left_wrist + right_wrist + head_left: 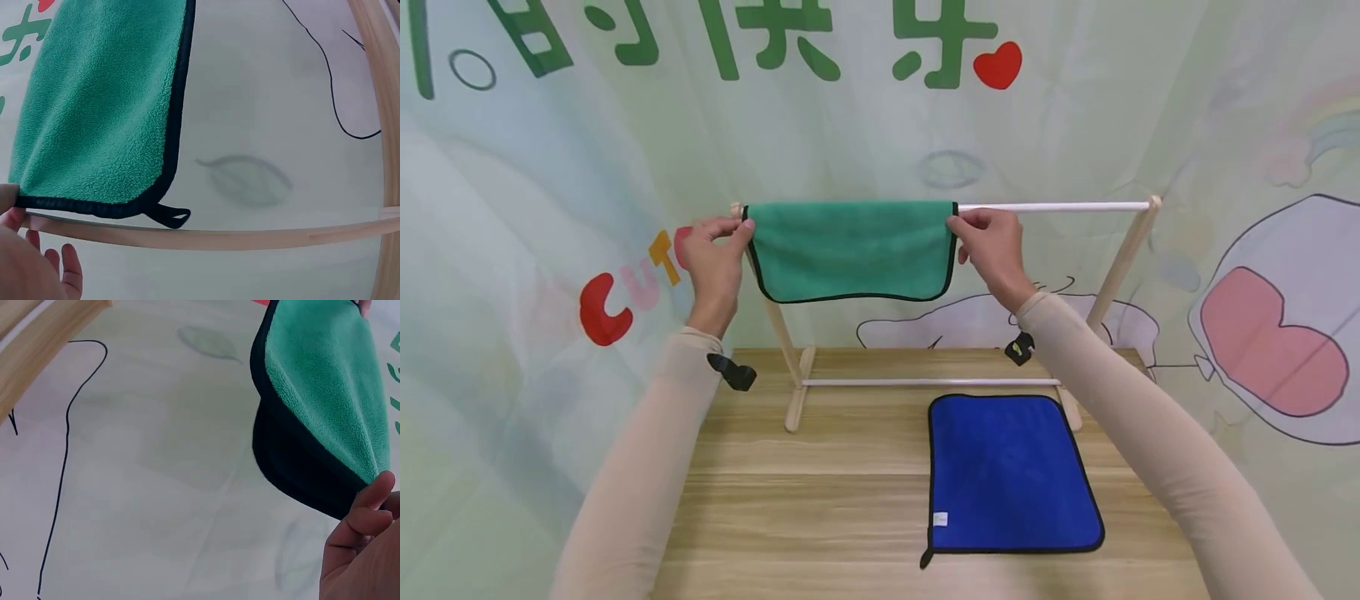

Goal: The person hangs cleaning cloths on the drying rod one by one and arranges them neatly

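A green towel [853,250] with black edging hangs folded over the white top bar [1060,207] of a wooden rack, toward its left end. My left hand [713,265] pinches the towel's upper left edge between thumb and fingers. At the upper right edge, my right hand [994,248] pinches the cloth the same way. In the left wrist view a black hanging loop [169,214] sticks out at a lower corner of the green towel. The right wrist view shows the towel's front and back layers hanging apart at their edges.
A blue towel [1007,475] with black edging lies flat on the wooden table [797,517], in front of the rack's right foot [1070,408]. A white lower bar [925,382] joins the rack's feet. Behind everything hangs a printed cloth backdrop [1075,108].
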{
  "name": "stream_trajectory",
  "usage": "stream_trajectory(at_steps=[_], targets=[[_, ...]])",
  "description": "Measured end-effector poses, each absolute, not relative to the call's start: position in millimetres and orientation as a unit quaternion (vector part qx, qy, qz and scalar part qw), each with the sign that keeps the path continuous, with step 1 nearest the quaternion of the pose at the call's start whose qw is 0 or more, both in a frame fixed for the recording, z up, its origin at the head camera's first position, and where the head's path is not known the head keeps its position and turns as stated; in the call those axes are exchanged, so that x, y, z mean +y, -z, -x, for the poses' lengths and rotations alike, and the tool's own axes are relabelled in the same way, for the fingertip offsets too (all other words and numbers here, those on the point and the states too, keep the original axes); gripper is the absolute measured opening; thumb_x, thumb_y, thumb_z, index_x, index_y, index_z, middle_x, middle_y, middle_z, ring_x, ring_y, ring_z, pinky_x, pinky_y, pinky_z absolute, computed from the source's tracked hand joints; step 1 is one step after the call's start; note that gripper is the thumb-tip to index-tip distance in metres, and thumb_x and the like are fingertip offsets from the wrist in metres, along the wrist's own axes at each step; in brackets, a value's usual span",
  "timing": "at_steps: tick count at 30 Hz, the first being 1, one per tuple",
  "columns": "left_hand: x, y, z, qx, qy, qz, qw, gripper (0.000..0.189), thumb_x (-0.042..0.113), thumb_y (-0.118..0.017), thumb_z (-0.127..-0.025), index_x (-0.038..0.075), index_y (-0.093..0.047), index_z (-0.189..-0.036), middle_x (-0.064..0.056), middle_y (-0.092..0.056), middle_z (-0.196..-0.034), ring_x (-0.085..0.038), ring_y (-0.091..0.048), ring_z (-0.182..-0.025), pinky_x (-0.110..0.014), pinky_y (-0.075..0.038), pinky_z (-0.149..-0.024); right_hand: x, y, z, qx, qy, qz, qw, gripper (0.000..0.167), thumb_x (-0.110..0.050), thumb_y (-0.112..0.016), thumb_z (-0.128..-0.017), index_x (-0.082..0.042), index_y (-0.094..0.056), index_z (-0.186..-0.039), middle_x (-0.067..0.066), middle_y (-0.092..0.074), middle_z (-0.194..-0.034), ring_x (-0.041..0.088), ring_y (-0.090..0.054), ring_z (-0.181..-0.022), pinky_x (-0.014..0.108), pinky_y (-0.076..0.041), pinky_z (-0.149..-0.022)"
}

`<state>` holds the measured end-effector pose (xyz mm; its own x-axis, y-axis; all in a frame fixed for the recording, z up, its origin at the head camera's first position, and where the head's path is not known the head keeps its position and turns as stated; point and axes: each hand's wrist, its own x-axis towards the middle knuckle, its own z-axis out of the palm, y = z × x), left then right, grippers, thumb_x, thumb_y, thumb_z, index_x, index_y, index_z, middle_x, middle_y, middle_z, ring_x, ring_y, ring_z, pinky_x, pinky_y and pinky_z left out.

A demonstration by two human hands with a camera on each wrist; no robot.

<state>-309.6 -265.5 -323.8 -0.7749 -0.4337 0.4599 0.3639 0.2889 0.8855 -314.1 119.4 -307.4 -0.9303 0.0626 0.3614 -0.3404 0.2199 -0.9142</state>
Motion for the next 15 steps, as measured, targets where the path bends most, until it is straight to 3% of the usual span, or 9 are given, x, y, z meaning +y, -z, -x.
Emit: stream_trajectory(at_steps=[4,11,15], targets=[[-266,332,308,-0.736,0.599,-0.018,0.315,0.037,0.029,-0.083,-0.102,-0.006,-0.082,-0.114,0.004,-0.063,-0.113,-0.012,-0.054,-0.118,-0.032,-0.045,-0.107,122,315,314,-0.756,-0.626,-0.107,0.157,0.025,-0.025,-0.075,-0.107,-0.002,-0.082,-0.115,0.011,-0.074,-0.095,0.019,-0.062,-0.061,0.024,-0.055,-0.062],[-270,350,302,-0.754,0.605,-0.012,0.253,0.044,0.028,-0.079,-0.105,-0.011,-0.076,-0.126,-0.008,-0.060,-0.138,-0.019,-0.049,-0.135,-0.034,-0.047,-0.111,125,327,311,-0.761,-0.625,-0.124,0.125,0.026,-0.027,-0.074,-0.108,-0.003,-0.081,-0.115,0.010,-0.074,-0.096,0.018,-0.065,-0.065,0.029,-0.051,-0.062],[-273,353,302,-0.756,0.600,-0.004,0.263,0.043,0.027,-0.079,-0.105,-0.011,-0.076,-0.126,-0.012,-0.061,-0.141,-0.022,-0.049,-0.139,-0.037,-0.044,-0.116,125,331,311,-0.767,-0.617,-0.126,0.123,0.027,-0.027,-0.074,-0.108,-0.003,-0.081,-0.116,0.009,-0.075,-0.097,0.019,-0.065,-0.068,0.027,-0.051,-0.062]])
